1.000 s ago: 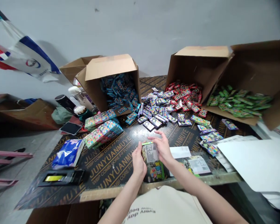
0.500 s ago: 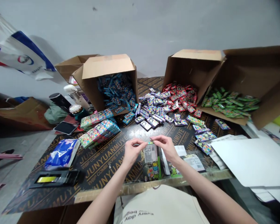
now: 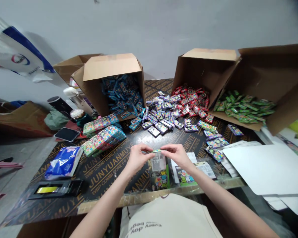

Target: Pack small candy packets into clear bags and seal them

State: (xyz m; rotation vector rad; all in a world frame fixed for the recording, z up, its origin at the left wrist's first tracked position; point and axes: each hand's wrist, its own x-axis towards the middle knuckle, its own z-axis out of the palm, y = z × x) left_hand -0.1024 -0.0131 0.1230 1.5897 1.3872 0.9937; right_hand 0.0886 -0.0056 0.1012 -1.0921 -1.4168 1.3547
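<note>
My left hand point(image 3: 138, 158) and my right hand point(image 3: 176, 156) meet above the table's front edge, their fingertips pinching a narrow multicoloured strip point(image 3: 157, 150) from either end. Directly below it lies a printed card packet point(image 3: 159, 175) with a pale label on it; whether the strip joins this packet is hidden by my fingers. Beyond my hands spreads a heap of purple-and-silver foil packets point(image 3: 161, 115). Two stacks of multicoloured packets point(image 3: 103, 140) lie left of my hands.
Tipped cardboard boxes point(image 3: 109, 67) spill blue, red and green packets across black printed plywood point(image 3: 109, 173). A tissue pack point(image 3: 63, 162) and a tape dispenser point(image 3: 56, 189) lie at left. White sheets point(image 3: 265, 168) cover the right end.
My hands have moved from the sides of the upright packet to pinching the strip at its top, closer together. The camera view has shifted slightly, moving the scene left.
</note>
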